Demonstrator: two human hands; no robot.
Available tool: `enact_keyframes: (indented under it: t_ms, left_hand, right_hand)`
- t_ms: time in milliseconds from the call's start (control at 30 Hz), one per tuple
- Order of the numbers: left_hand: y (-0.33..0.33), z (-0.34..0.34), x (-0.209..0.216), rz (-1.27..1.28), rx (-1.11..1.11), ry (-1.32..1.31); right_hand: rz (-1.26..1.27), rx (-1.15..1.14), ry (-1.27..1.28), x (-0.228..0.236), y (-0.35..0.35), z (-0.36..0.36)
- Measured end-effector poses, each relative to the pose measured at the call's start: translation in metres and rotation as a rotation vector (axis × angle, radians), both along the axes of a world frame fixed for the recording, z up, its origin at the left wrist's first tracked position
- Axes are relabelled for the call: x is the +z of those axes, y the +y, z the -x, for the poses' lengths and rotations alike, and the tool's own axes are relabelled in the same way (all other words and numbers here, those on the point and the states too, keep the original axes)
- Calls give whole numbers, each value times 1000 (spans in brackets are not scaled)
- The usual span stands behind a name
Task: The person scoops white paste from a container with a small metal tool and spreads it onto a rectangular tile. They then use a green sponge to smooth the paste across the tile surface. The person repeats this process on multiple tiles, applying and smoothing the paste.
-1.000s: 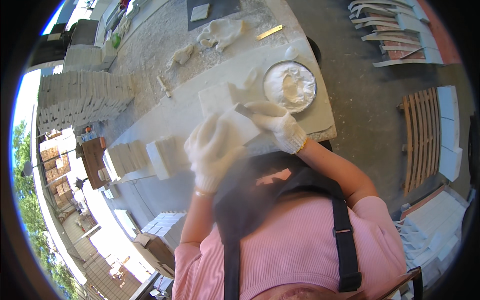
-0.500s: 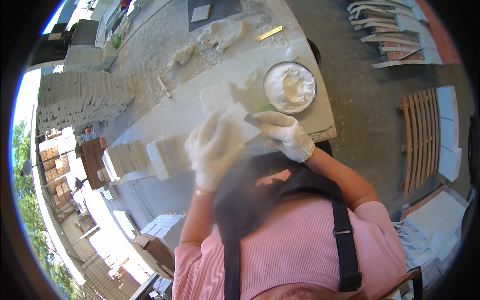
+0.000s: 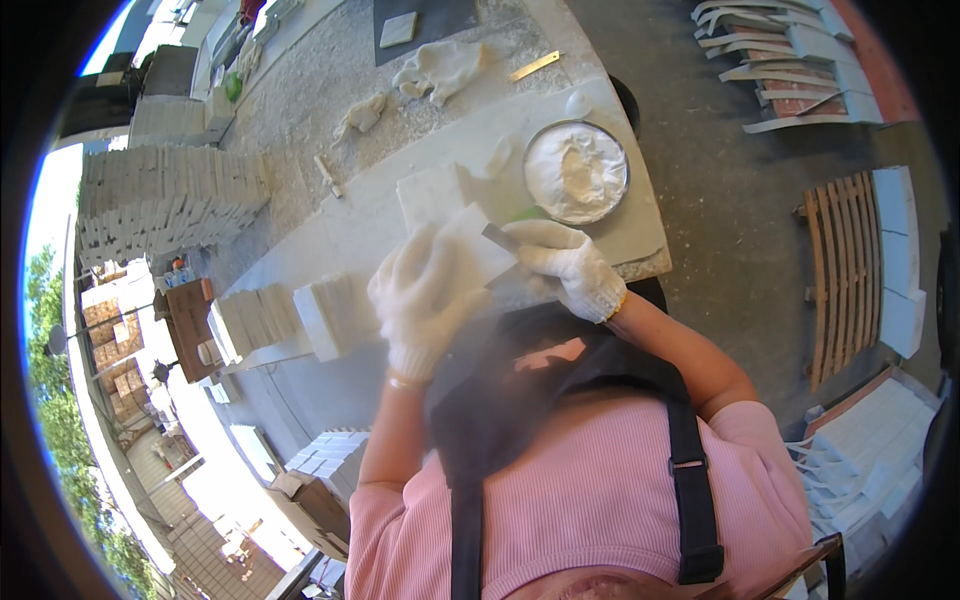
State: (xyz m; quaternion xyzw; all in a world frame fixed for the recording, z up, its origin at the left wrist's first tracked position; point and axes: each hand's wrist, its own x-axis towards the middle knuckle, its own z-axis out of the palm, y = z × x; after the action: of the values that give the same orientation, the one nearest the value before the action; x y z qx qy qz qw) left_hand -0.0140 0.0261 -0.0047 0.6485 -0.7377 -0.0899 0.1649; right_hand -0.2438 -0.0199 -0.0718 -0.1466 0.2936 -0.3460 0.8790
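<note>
My left hand (image 3: 420, 295), in a white knit glove, grips the left side of a square white tile (image 3: 478, 243). Haze over part of the picture blurs those fingers. In my right hand (image 3: 570, 265), also gloved, is a flat grey blade (image 3: 499, 239) like a putty knife, its end at the tile's right edge. Just beyond the held tile, another pale tile (image 3: 430, 195) lies on the table. A round bowl of white powder or paste (image 3: 577, 172) stands beyond my right hand, with a hollow in its middle. Something green (image 3: 530, 214) shows beside the bowl.
Left of my left hand, white tiles (image 3: 318, 318) stand in a row on the pale tabletop (image 3: 370, 220). Farther left rises a large stack of slabs (image 3: 170, 195). Crumpled cloths (image 3: 440, 72) and a yellow ruler (image 3: 535, 67) lie toward the back. A wooden pallet (image 3: 845, 280) is at the right.
The view has shifted very slightly. Both hands keep their hold on the tile and the blade, in almost the same place.
</note>
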Motion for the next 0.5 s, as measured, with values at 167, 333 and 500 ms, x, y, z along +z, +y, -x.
enact_keyframes:
  t_ms: [167,333,500]
  left_hand:
    - [0,-1,-2,11,-5,5]
    - [0,-2,-3,7,-9,16]
    - [0,-1,-2,-9,-1,10]
  right_hand:
    - [-2,11,55,3,3,1]
    - [-41,13,27,6,10,4]
    - [-93,21,13,13,11,5]
